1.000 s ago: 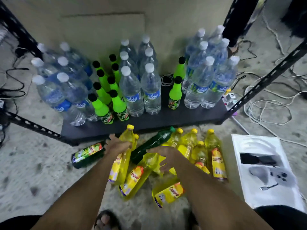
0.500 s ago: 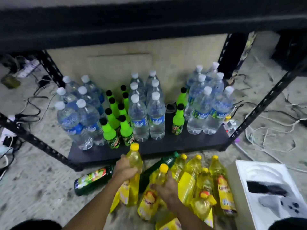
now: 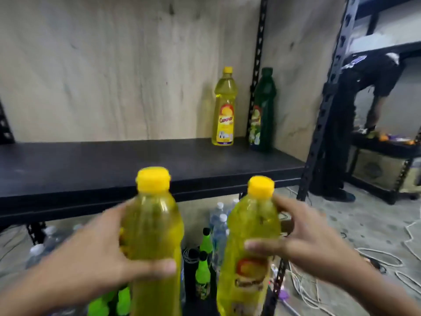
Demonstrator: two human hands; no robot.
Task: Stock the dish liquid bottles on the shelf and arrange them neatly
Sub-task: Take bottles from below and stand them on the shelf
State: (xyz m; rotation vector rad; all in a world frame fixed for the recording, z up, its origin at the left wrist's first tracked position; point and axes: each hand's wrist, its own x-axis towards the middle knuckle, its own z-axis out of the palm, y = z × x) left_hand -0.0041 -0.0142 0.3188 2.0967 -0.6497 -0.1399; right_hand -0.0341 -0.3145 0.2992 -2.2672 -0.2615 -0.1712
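Observation:
My left hand (image 3: 91, 258) grips a yellow dish liquid bottle (image 3: 155, 231) with a yellow cap, held upright in front of the black shelf (image 3: 114, 165). My right hand (image 3: 303, 240) grips a second yellow dish liquid bottle (image 3: 250, 242), also upright, to the right of the first. Both bottles are below and in front of the shelf's front edge. At the shelf's back right stand a yellow dish liquid bottle (image 3: 224, 108) and a dark green dish liquid bottle (image 3: 263, 110), side by side against the wooden back panel.
Black slotted uprights (image 3: 328, 99) frame the shelf on the right. Water bottles (image 3: 219, 226) and green soda bottles (image 3: 205, 270) fill the lower shelf. A person (image 3: 355, 115) bends over another rack at the right. Cables (image 3: 387, 263) lie on the floor.
Both hands have lifted a yellow bottle each from the floor pile up to the middle shelf's height. The view has tilted up from the floor to the shelf.

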